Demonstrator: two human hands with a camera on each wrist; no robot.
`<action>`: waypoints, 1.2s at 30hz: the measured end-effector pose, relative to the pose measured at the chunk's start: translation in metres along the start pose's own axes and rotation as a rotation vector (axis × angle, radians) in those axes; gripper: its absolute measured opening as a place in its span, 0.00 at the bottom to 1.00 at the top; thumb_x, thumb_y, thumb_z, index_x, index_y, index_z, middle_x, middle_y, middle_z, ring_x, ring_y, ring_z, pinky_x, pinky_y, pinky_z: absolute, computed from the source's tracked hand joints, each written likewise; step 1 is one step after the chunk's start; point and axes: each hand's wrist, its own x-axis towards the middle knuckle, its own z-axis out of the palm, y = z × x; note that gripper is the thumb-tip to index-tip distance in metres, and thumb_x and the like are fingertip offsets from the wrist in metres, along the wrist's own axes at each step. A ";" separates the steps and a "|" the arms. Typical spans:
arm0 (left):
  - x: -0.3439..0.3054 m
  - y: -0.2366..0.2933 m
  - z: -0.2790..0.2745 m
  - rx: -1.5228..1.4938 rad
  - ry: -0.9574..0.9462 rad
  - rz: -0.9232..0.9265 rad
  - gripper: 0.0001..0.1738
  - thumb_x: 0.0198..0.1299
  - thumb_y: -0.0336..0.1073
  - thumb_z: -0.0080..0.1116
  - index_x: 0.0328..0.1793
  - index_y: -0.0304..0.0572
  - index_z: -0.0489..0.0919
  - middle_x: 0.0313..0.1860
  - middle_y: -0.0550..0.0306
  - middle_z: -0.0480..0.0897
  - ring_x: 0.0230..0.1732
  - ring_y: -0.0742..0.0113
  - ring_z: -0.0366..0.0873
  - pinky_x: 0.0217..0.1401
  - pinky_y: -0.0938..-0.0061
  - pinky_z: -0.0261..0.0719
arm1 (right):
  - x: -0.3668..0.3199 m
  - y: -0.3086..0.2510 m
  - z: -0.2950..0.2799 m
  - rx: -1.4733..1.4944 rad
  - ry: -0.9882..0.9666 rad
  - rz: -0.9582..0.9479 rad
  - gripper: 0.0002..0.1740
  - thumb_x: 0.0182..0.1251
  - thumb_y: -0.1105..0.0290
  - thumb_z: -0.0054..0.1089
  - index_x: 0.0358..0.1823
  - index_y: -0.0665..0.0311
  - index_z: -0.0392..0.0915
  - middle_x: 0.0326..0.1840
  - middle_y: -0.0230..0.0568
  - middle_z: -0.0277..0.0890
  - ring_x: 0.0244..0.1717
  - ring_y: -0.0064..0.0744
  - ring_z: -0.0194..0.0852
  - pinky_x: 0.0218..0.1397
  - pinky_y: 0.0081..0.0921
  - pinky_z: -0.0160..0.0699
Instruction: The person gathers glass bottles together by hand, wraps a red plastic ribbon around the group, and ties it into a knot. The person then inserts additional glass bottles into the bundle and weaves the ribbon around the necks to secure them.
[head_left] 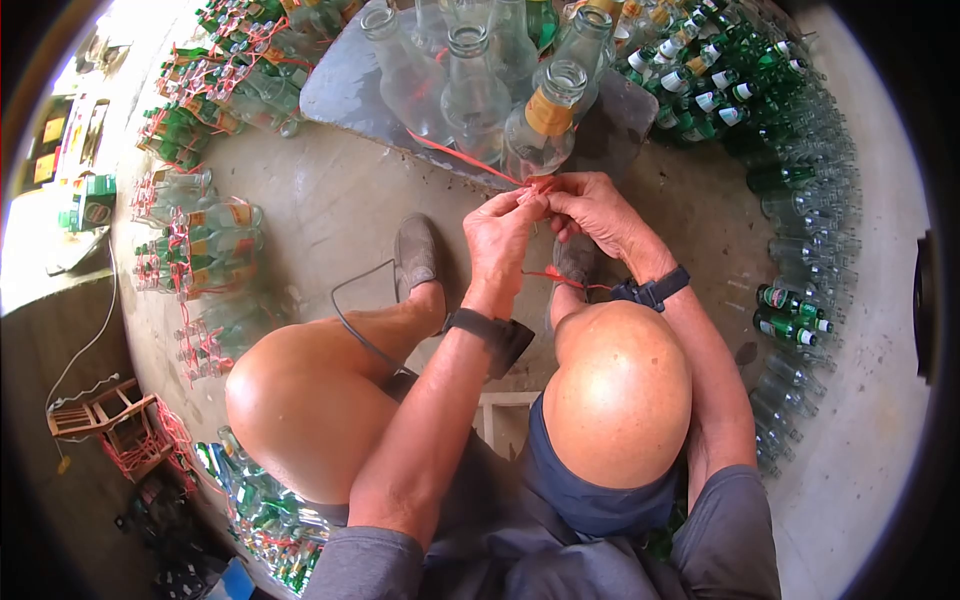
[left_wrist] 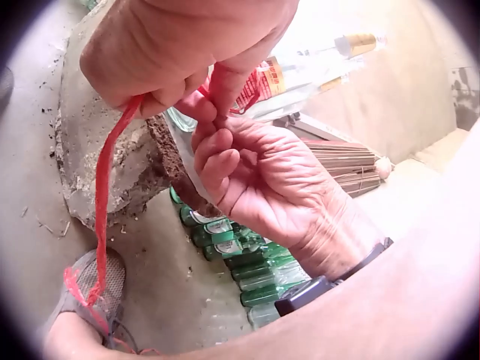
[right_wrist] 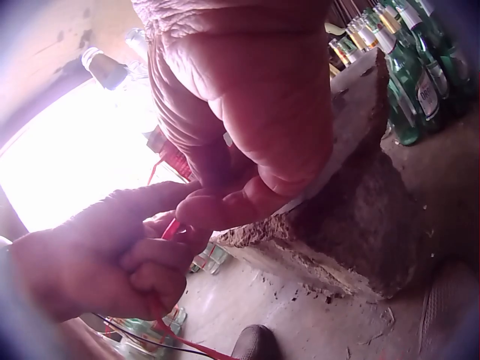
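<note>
Several clear glass bottles point(head_left: 472, 95) stand grouped on a grey slab point(head_left: 350, 90), with red twine point(head_left: 450, 153) running low around them. At the slab's near edge both hands meet beside a bottle with a yellow label point(head_left: 548, 115). The left hand point(head_left: 497, 240) pinches the red twine, and a length of twine point(left_wrist: 103, 195) hangs from it in the left wrist view. Fingertips of the right hand point(head_left: 605, 220) pinch the twine too, touching the left fingers. The exact crossing of the strands is hidden by the fingers.
Tied bundles of bottles point(head_left: 200, 245) stand on the floor at left. Green bottles point(head_left: 700, 90) and rows of clear bottles point(head_left: 815, 220) line the right side. A small wooden stool point(head_left: 100, 412) lies at lower left. Two shoes point(head_left: 416, 250) rest below the slab.
</note>
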 end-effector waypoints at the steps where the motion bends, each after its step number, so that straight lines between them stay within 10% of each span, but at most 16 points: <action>1: 0.000 -0.002 0.000 0.000 0.000 -0.001 0.18 0.60 0.37 0.77 0.55 0.38 0.91 0.36 0.65 0.89 0.22 0.86 0.65 0.22 0.83 0.58 | 0.001 0.001 0.000 -0.001 0.010 0.002 0.12 0.74 0.68 0.64 0.51 0.67 0.88 0.43 0.36 0.87 0.35 0.24 0.82 0.35 0.26 0.86; 19: 0.012 -0.010 0.010 0.238 0.102 0.113 0.21 0.68 0.46 0.74 0.48 0.28 0.89 0.34 0.63 0.85 0.30 0.79 0.73 0.31 0.77 0.71 | -0.007 -0.009 0.013 -0.211 0.190 -0.066 0.16 0.73 0.62 0.66 0.45 0.72 0.86 0.38 0.38 0.88 0.34 0.26 0.86 0.31 0.29 0.88; 36: 0.014 0.000 0.014 0.008 0.126 -0.056 0.08 0.58 0.29 0.70 0.37 0.29 0.86 0.33 0.57 0.87 0.32 0.72 0.79 0.34 0.74 0.75 | -0.017 -0.002 0.011 -0.208 0.193 -0.138 0.13 0.74 0.66 0.62 0.43 0.70 0.84 0.34 0.35 0.85 0.27 0.23 0.82 0.26 0.27 0.83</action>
